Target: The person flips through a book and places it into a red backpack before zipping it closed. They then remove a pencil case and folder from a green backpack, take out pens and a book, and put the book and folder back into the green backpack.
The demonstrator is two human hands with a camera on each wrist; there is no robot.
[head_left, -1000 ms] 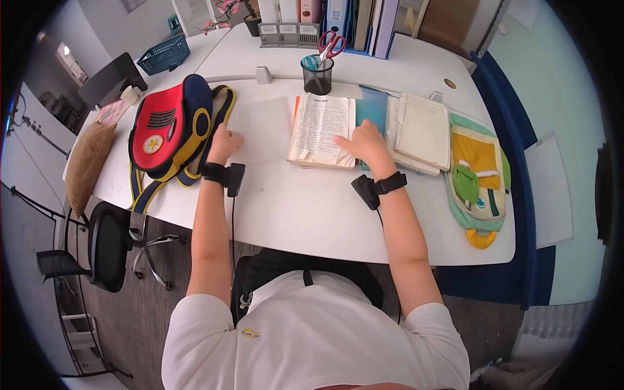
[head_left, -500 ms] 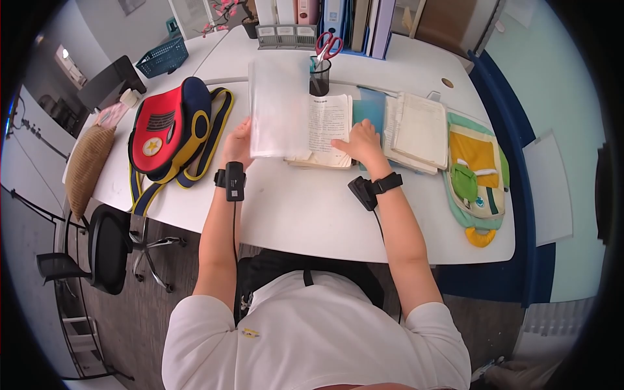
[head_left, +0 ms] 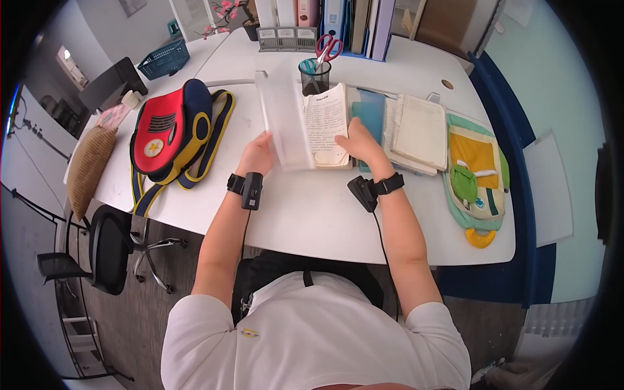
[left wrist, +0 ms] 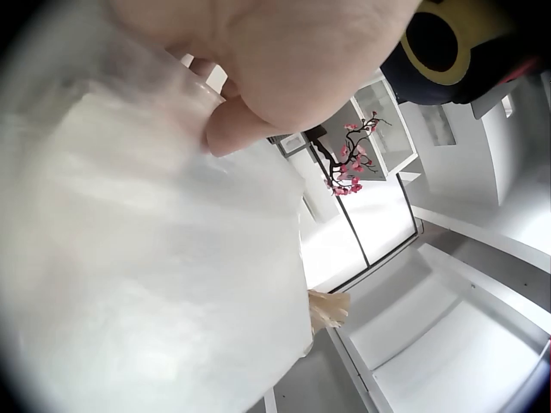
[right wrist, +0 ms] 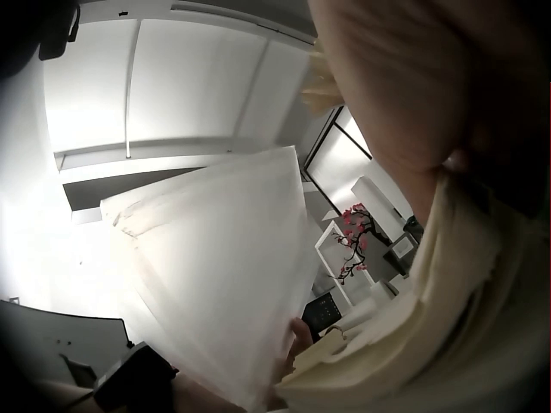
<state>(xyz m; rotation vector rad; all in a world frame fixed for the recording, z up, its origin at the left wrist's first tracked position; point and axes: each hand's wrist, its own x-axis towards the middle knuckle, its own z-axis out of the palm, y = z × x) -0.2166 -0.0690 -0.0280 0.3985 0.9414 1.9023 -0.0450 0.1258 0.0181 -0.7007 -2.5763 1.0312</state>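
My left hand pinches the left edge of a translucent plastic cover, which stands raised and tilted against the left side of an open printed book. Close up in the left wrist view, the left hand holds the cloudy cover. My right hand grips the book's right edge, thumb on the printed page. Thick curled pages lie below the right hand in the right wrist view, with the cover beyond them.
A red and navy backpack lies left. Right of the book are a blue folder, stacked worn books and a green-yellow bag. Behind stand a mesh pen cup with scissors and a row of binders.
The cover has risen from the table and swung right towards the book, with my left hand following from beside the backpack. My right hand has stayed near the book's edge; the book has tilted slightly.
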